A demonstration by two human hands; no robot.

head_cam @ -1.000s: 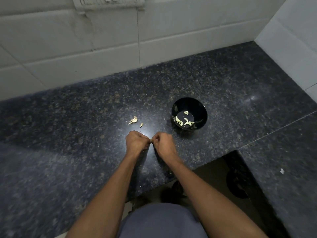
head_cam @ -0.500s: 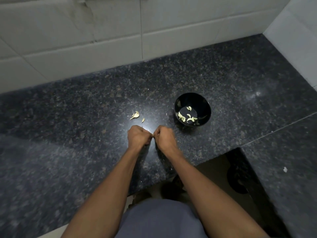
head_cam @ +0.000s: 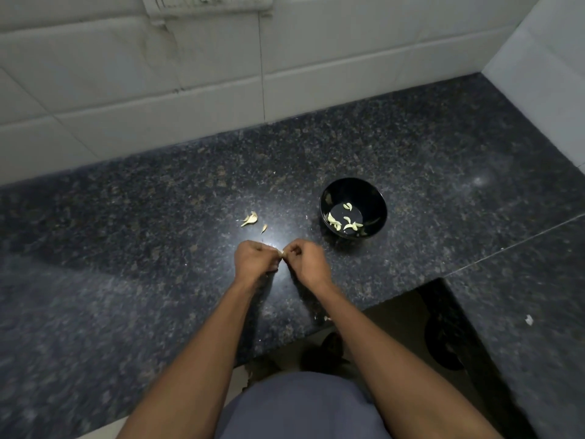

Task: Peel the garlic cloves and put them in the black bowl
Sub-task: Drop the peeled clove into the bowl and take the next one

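Seen from the head camera, looking down on a dark speckled stone desk (head_cam: 126, 248) that meets a white tiled wall (head_cam: 190, 90), two bare forearms reach forward from the bottom of the picture. The left hand (head_cam: 253, 259) and the right hand (head_cam: 305, 263) meet knuckle to knuckle just above the desk, both with fingers (head_cam: 292, 248) curled tight, pinching between them a small pale garlic clove (head_cam: 281, 254) of which only a sliver shows. To the right and a little beyond the hands stands the black bowl (head_cam: 373, 198), apart from them, with several pale peeled cloves (head_cam: 345, 221) lying in its bottom. To the left of the bowl, beyond the left hand, a few garlic scraps (head_cam: 250, 219) lie on the desk, a larger piece and a smaller one just beside it; whether they are skins or cloves cannot be told. A white fleck (head_cam: 528, 319) lies on the right arm of the desk. Compared with half a second ago, the hands keep the same pinch on the clove and the bowl and scraps have not moved on the desk; the view has tipped upward, so that a switch plate (head_cam: 205, 7) on the wall now shows at the top edge.
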